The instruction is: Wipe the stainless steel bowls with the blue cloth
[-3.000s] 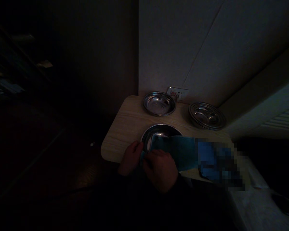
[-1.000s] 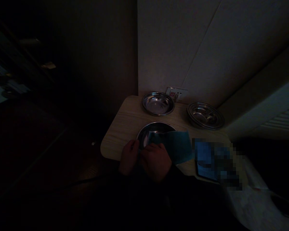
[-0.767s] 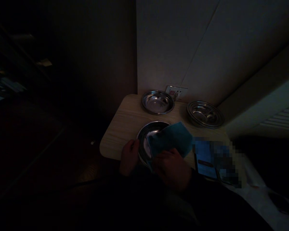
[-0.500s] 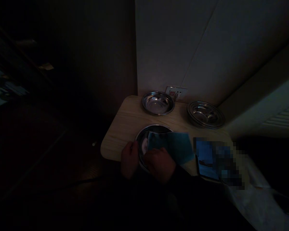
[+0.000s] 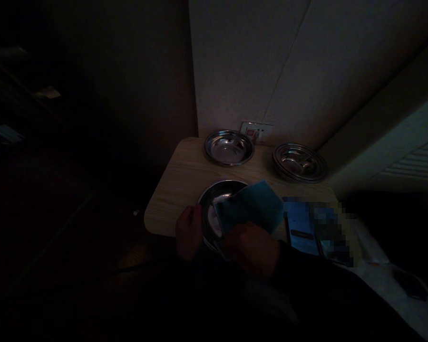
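Note:
A round metal dish (image 5: 212,190) rests at the front of the small wooden table. My left hand (image 5: 189,232) is closed on its left rim. In my right hand (image 5: 251,247), fingers closed, is a teal cloth (image 5: 251,204) that lies across the right side of the dish. Part of the cloth reaches past the rim over the tabletop. The right fingertips are dark and partly hidden at the dish's near edge.
Behind stands another metal dish (image 5: 229,148) by a wall socket (image 5: 256,130). Stacked metal dishes (image 5: 299,163) sit at the back right of the wooden table (image 5: 171,190). A lit phone (image 5: 301,232), partly pixelated, lies at the right. The scene is dim.
My right hand has moved right and slightly down along the dish. The cloth has turned, its far corner now raised, and more of the dish's inside shows. My left hand stays on the rim.

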A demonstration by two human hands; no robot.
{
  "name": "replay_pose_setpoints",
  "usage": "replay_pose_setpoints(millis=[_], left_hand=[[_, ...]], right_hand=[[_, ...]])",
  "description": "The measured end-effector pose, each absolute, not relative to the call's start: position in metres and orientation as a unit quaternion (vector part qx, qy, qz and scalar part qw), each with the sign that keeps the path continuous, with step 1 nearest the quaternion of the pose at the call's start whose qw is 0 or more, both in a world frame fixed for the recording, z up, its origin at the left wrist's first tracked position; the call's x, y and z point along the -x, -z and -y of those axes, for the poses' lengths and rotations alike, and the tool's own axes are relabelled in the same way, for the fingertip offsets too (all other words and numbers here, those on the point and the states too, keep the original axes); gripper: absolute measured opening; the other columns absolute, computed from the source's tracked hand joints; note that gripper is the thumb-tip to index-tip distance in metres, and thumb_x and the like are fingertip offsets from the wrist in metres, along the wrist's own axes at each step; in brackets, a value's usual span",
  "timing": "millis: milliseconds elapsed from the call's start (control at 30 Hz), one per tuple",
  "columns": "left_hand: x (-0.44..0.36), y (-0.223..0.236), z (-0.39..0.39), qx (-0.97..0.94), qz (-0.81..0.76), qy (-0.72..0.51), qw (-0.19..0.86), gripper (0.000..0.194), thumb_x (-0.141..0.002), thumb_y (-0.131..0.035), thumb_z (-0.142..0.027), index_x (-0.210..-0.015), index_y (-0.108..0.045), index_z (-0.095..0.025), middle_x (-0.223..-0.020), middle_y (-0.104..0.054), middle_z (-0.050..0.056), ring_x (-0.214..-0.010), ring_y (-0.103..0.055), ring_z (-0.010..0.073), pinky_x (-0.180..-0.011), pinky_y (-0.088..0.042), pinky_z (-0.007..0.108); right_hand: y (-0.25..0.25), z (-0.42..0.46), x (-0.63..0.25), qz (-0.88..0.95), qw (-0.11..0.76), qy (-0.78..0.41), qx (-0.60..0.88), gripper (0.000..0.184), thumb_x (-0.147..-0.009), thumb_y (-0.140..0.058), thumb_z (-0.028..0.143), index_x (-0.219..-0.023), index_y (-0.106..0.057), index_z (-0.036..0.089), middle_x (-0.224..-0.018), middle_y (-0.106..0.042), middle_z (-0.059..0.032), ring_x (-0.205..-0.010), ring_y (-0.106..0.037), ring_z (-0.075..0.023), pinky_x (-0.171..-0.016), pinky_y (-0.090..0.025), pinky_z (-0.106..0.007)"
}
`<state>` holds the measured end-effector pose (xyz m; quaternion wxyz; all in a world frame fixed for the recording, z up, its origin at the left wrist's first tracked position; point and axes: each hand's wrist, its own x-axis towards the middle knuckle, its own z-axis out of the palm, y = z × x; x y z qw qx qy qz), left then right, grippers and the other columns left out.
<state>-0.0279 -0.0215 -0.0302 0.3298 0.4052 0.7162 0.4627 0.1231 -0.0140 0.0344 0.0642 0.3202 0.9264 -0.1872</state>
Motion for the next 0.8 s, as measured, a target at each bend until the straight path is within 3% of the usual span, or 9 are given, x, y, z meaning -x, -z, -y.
replay_pose_setpoints(millis=[100, 300, 500, 667, 733, 800], left_hand=[[0.027, 0.03, 0.019, -0.399, -0.706, -0.465, 0.355, 0.032, -0.079, -0.043, -0.042, -0.06, -0.049, -0.017, -0.054, -0.05, -0.003, -0.055, -0.045, 0.0108, -0.049, -0.033, 0.021], [0.032, 0.031, 0.016, -0.38, -0.7, -0.466, 0.386, 0.038, -0.076, -0.044, -0.05, -0.067, -0.056, -0.015, -0.059, -0.057, 0.001, -0.06, -0.052, 0.0138, -0.052, -0.038, 0.023], [0.03, 0.027, 0.021, -0.355, -0.712, -0.46, 0.394, 0.033, -0.075, -0.046, -0.047, -0.071, -0.055, -0.015, -0.062, -0.06, 0.002, -0.061, -0.055, 0.0156, -0.052, -0.04, 0.025], [0.026, 0.029, 0.022, -0.363, -0.721, -0.466, 0.364, 0.029, -0.076, -0.046, -0.044, -0.073, -0.055, -0.016, -0.063, -0.059, 0.001, -0.061, -0.055, 0.015, -0.052, -0.04, 0.024], [0.026, 0.029, 0.021, -0.361, -0.726, -0.459, 0.363, 0.029, -0.076, -0.046, -0.044, -0.072, -0.054, -0.016, -0.062, -0.059, 0.001, -0.06, -0.054, 0.0146, -0.052, -0.039, 0.024], [0.026, 0.029, 0.02, -0.36, -0.726, -0.453, 0.372, 0.029, -0.076, -0.045, -0.044, -0.073, -0.054, -0.017, -0.062, -0.059, 0.0, -0.059, -0.055, 0.0147, -0.053, -0.04, 0.025]], right_hand=[[-0.037, 0.015, -0.152, -0.921, 0.051, 0.165, -0.349, 0.018, -0.084, -0.046, 0.019, -0.08, -0.064, 0.019, -0.081, -0.065, -0.004, -0.081, -0.056, -0.0156, -0.07, -0.033, -0.029], [-0.022, 0.016, -0.176, -0.884, -0.124, 0.186, -0.411, 0.021, -0.089, -0.04, 0.021, -0.093, -0.061, 0.018, -0.093, -0.064, -0.0048, -0.086, -0.055, -0.0144, -0.076, -0.037, -0.028], [-0.022, 0.029, -0.176, -0.895, -0.157, 0.161, -0.384, 0.023, -0.089, -0.039, 0.023, -0.094, -0.061, 0.018, -0.09, -0.064, -0.0062, -0.085, -0.056, -0.0157, -0.077, -0.041, -0.031], [-0.025, 0.035, -0.16, -0.832, -0.262, 0.176, -0.455, 0.021, -0.089, -0.038, 0.024, -0.093, -0.058, 0.018, -0.087, -0.063, -0.0062, -0.082, -0.057, -0.0155, -0.074, -0.043, -0.028], [-0.026, 0.036, -0.157, -0.824, -0.252, 0.196, -0.468, 0.019, -0.088, -0.038, 0.023, -0.091, -0.056, 0.018, -0.084, -0.062, -0.0056, -0.079, -0.056, -0.0153, -0.071, -0.042, -0.028], [-0.027, 0.036, -0.158, -0.85, -0.188, 0.208, -0.447, 0.017, -0.087, -0.04, 0.021, -0.088, -0.057, 0.018, -0.079, -0.061, -0.0047, -0.076, -0.055, -0.0157, -0.07, -0.041, -0.029]])
